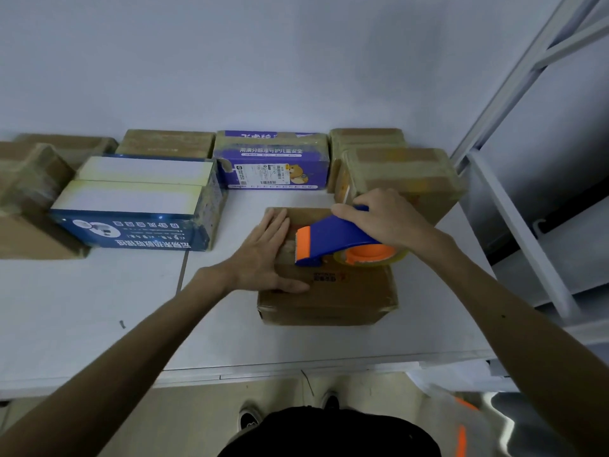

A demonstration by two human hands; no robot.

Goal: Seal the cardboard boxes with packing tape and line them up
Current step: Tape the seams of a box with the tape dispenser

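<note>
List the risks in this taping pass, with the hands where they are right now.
1. The toothed orange end of the tape dispenser sits right beside the left hand, which presses flat on the cardboard box. A slip could nick that hand.
2. The right hand gripping the dispenser is close to the taped box behind it. A pull that way may knock that box out of line.

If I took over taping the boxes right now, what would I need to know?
Left hand: flat on the brown box, pressing it down on the table.
Right hand: grips the blue tape dispenser, orange end at the box top.
Done: the boxes along the wall look taped.
To do: finish this strip, then line the box up with the others.
</note>
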